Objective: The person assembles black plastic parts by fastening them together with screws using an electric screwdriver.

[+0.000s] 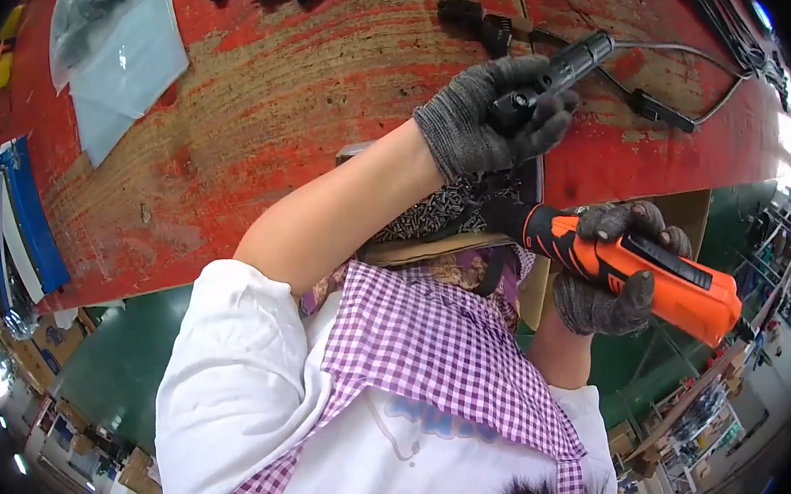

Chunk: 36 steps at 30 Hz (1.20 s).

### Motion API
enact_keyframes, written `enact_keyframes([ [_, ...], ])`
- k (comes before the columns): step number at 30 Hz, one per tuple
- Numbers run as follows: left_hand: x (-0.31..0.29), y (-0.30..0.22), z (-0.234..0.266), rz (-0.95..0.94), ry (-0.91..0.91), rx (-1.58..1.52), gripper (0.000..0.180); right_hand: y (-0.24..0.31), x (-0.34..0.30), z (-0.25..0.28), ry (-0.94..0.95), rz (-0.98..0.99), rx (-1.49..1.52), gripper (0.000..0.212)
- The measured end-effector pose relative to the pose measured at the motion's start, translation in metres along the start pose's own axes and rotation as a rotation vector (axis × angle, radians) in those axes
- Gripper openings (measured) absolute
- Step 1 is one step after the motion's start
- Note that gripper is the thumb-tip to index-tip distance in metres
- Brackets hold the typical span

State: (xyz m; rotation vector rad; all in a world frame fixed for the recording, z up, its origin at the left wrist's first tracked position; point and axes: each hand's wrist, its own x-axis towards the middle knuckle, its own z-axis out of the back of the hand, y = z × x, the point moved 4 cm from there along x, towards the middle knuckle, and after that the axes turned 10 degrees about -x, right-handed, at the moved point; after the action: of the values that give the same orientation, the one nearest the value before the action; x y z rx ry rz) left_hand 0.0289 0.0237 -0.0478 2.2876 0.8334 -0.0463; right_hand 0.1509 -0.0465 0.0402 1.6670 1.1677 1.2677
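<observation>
My left hand (pixel 508 114), in a dark grey knit glove, is closed around a long black plastic handle-shaped part (pixel 578 62) above the red worktable (pixel 305 94). A round recess shows at the part's near end, and a grey cord appears to run from its far end. Lower and to the right, my right hand (pixel 621 268), gloved alike, grips an orange and black electric screwdriver (pixel 676 289). Its dark nose points up and left, toward an open box of small dark screws (pixel 426 214) at the table's front edge. The screwdriver's tip is hidden against the dark screws.
Black plastic pieces (pixel 479 22) and an inline cord block (pixel 660 111) lie beyond my left hand. Dark cables (pixel 711 12) bundle at the far right. Clear plastic bags (pixel 127 78) lie far left, near a blue and white object (pixel 27 230). A cardboard box (pixel 688 219) stands below the table edge.
</observation>
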Motion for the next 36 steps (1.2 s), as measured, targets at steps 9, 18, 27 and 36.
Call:
enact_keyframes([
  [9, -0.006, -0.01, 0.004, -0.215, -0.261, 0.504, 0.017, -0.004, 0.004, -0.012, 0.045, 0.015, -0.055, 0.044],
  [18, -0.005, -0.013, 0.007, -0.145, -0.189, 0.416, 0.027, -0.006, 0.002, -0.016, -0.082, -0.096, 0.059, 0.044],
  [27, -0.004, -0.019, 0.007, -0.125, -0.171, 0.37, 0.026, -0.036, -0.017, -0.042, 0.12, -0.164, -0.049, 0.041],
  [36, -0.002, -0.018, 0.005, -0.097, -0.151, 0.312, 0.027, -0.041, -0.023, -0.055, 0.205, -0.213, -0.103, 0.042],
])
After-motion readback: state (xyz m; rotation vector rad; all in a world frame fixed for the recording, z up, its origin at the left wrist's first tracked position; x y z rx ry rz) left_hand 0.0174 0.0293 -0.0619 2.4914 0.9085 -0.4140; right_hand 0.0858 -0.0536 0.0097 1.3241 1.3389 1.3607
